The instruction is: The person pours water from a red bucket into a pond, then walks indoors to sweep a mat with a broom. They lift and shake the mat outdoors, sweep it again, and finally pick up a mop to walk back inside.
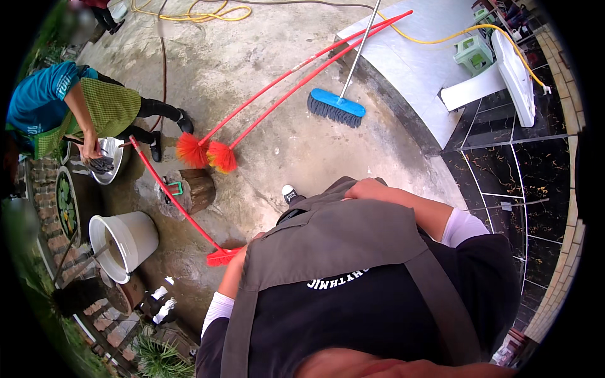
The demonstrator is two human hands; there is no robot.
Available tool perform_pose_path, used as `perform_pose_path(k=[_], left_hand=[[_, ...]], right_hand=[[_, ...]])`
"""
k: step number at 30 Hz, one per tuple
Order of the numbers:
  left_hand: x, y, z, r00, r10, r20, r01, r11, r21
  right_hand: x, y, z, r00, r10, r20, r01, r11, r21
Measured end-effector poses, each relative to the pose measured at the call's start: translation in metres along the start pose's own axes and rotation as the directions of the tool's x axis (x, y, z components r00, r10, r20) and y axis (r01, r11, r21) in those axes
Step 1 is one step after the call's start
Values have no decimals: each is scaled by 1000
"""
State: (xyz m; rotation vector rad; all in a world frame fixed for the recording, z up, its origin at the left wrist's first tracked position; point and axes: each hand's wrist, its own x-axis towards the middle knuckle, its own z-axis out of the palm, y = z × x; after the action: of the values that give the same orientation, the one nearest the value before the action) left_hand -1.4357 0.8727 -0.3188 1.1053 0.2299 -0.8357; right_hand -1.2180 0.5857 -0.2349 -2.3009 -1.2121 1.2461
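1. The apron (337, 236), grey-brown with broad shoulder straps, fills the middle and lower centre of the frame, worn over a black short-sleeved top.
2. The right hand (367, 188) touches the apron's upper edge, right of the frame's centre; whether its fingers are spread or pinching cloth, I cannot tell.
3. The left hand (255, 238) is largely hidden at the apron's left edge, so its fingers' state cannot be told either. Near it, left of centre, lies a red brush head (220, 257), whose long red handle runs toward the upper left.
4. A tree stump (200, 189) stands left of centre, with the red handle crossing in front of it in the view.
5. Above the stump, two orange-red round brushes (222, 157) lie side by side on the concrete floor (287, 148), their red poles slanting to the upper right.
6. A blue broom (337, 101) with dark bristles sits at upper centre.
7. At left, a co-worker (47, 104) bends over a metal basin (120, 167); a white bucket (140, 242) stands below.
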Motion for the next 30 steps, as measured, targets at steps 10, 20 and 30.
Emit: perform_pose_path(k=[10,20,30], left_hand=[[88,88,-17,997,-78,22,76,994,83],[153,175,-18,986,-102,-129,113,990,86],[202,239,-101,986,-76,-149,96,987,129]], right_hand=[[-5,72,-12,979,188,-77,-176,974,146],[56,137,-119,996,-43,-77,58,977,206],[187,143,-246,979,-170,-116,167,985,-33]])
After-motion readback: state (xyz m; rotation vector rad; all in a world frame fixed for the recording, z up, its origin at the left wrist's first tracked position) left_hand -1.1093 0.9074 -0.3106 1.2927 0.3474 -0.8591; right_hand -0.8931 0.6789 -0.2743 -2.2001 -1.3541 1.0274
